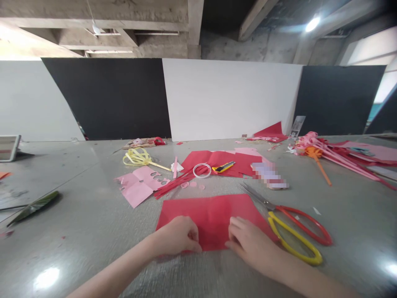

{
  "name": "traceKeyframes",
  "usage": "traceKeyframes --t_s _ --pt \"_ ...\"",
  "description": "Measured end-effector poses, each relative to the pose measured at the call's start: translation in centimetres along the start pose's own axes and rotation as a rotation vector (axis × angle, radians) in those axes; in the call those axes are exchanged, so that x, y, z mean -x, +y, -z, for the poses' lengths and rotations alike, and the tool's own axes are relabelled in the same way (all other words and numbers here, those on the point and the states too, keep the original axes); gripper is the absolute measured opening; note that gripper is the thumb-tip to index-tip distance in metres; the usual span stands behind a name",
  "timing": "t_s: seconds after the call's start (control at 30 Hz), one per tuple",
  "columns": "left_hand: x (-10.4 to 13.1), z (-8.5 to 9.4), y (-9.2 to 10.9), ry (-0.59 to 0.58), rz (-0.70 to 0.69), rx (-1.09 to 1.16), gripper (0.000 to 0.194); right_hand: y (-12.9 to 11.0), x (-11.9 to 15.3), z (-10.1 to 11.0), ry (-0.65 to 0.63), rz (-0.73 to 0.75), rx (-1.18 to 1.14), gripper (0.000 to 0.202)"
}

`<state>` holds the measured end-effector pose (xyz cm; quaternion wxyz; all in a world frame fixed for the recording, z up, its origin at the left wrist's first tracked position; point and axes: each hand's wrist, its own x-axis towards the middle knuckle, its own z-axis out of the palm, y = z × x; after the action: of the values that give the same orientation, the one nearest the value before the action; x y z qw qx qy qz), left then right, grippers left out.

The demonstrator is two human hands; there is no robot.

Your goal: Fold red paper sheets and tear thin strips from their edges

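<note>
A sheet of red paper [214, 215] lies on the grey table in front of me, with faint creases across it. My left hand [182, 234] has its fingers curled and its thumb and fingertips at the near edge of the sheet, left of the middle. On the right part of that edge my right hand [243, 238] rests, fingers bent and pinched at the paper. Large scissors [273, 207] with one red and one yellow handle lie half open just right of the sheet, beside my right wrist.
Beyond the sheet lie more red paper [201, 158], a yellow cutter [223, 167], a white ring [202, 170], a phone [269, 176], cut pink paper [136, 186] and yellow strips [138, 157]. Pink strips [335, 155] are at the right, a green leaf [37, 205] at the left.
</note>
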<state>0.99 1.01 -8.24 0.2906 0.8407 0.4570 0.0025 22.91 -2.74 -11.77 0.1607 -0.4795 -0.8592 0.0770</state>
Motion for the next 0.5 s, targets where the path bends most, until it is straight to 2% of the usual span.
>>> traceKeyframes --t_s 0.17,0.33,0.4,0.5 --pt "-0.2 -0.1 -0.1 0.003 0.029 -0.053 0.013 0.1 0.0 0.0 -0.013 -0.008 0.048 0.013" --pt "-0.2 0.2 -0.4 0.081 0.106 -0.204 0.03 0.3 0.3 -0.6 0.016 -0.026 0.056 0.01" --pt "0.2 0.4 0.0 0.117 0.136 -0.264 0.036 0.4 0.4 -0.9 0.023 -0.032 0.043 0.009" --pt "1.1 0.0 1.6 0.191 0.153 -0.346 0.037 0.5 0.5 -1.2 0.031 -0.031 0.035 0.009"
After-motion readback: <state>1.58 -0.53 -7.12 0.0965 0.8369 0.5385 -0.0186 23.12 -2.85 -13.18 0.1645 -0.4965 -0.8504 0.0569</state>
